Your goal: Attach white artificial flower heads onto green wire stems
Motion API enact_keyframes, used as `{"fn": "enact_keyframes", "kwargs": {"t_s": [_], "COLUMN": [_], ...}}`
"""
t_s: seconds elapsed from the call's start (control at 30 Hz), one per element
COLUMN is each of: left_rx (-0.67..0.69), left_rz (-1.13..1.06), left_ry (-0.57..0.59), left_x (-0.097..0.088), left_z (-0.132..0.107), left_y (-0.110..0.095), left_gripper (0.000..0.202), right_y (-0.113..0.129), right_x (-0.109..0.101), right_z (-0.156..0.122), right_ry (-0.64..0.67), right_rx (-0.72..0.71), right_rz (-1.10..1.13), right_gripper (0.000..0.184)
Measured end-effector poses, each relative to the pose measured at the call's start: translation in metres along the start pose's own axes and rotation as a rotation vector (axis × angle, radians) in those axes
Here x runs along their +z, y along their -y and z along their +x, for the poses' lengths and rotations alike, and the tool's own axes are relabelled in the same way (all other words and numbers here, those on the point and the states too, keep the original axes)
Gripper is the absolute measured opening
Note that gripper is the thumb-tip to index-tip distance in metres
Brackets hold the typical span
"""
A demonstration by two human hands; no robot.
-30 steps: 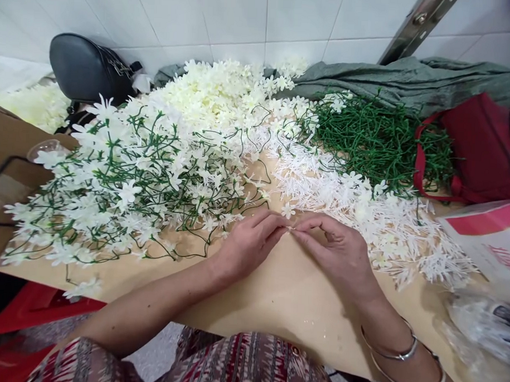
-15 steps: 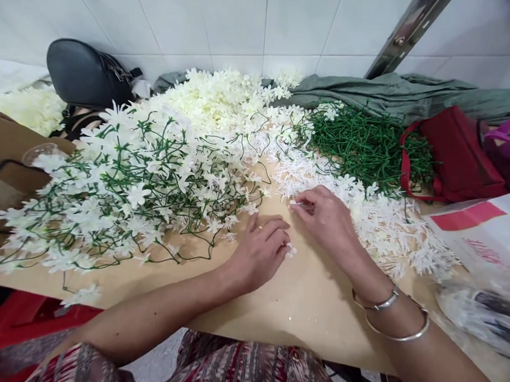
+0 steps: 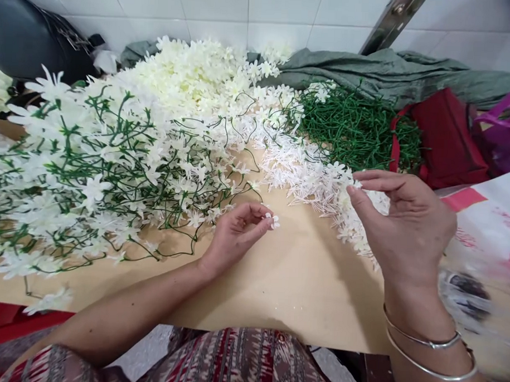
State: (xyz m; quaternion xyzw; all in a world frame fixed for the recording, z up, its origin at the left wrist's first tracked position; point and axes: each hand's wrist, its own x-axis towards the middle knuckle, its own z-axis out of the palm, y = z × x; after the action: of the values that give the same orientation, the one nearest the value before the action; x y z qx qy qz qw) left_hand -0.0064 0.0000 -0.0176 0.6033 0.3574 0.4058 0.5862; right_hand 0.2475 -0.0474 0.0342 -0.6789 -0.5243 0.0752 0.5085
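My left hand is closed, pinching a small white artificial flower between thumb and fingertips, just above the tabletop. My right hand is raised to the right, thumb and index finger nearly together. A tiny white bit seems to lie between those fingertips, but it blends with the blossoms behind it. Left of my left hand spreads a large heap of white flowers on green stems. Behind my right hand runs a band of white stamens with loose blossoms among them.
Green plastic stems are piled at the back right, beside a red bag and a purple bag. Cream petals are heaped at the back. A black bag stands back left. Grey-green cloth lies along the wall.
My right hand has lifted and moved right, away from my left hand. My left hand has turned and risen slightly, the flower now at its fingertips. The view has shifted right and downward.
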Motion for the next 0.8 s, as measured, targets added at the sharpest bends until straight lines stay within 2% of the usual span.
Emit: {"fn": "enact_keyframes", "kwargs": {"t_s": [0.03,0.1,0.17,0.27,0.33,0.5,0.67,0.8], "left_rx": [-0.001,-0.011,-0.029,-0.062,-0.078,-0.102,-0.134,-0.156], "left_rz": [0.009,0.026,0.029,0.007,-0.012,-0.030,-0.067,-0.100], "left_ry": [-0.021,-0.056,-0.080,-0.101,-0.112,-0.134,-0.142,-0.161], "left_x": [0.002,0.006,0.010,0.014,0.015,0.015,0.014,0.014], "left_z": [0.000,0.000,0.001,0.001,0.002,0.002,0.001,0.002], "left_y": [-0.001,-0.002,-0.004,-0.004,-0.004,-0.006,-0.011,-0.012], "left_gripper": [0.020,0.021,0.022,0.022,0.023,0.022,0.023,0.024], "right_y": [0.000,0.004,0.013,0.026,0.032,0.027,0.020,0.020], "right_x": [0.001,0.005,0.011,0.023,0.031,0.045,0.043,0.042], "right_z": [-0.003,-0.010,-0.019,-0.034,-0.043,-0.053,-0.050,-0.050], "right_ry": [-0.023,0.050,0.168,0.390,0.449,0.373,0.202,0.167], "right_rx": [0.031,0.081,0.102,0.052,0.052,-0.023,-0.204,-0.238], "right_rz": [-0.012,-0.050,-0.018,0.157,0.196,0.140,0.051,0.028], "right_gripper": [0.015,0.013,0.009,0.009,0.010,0.010,0.011,0.011]}}
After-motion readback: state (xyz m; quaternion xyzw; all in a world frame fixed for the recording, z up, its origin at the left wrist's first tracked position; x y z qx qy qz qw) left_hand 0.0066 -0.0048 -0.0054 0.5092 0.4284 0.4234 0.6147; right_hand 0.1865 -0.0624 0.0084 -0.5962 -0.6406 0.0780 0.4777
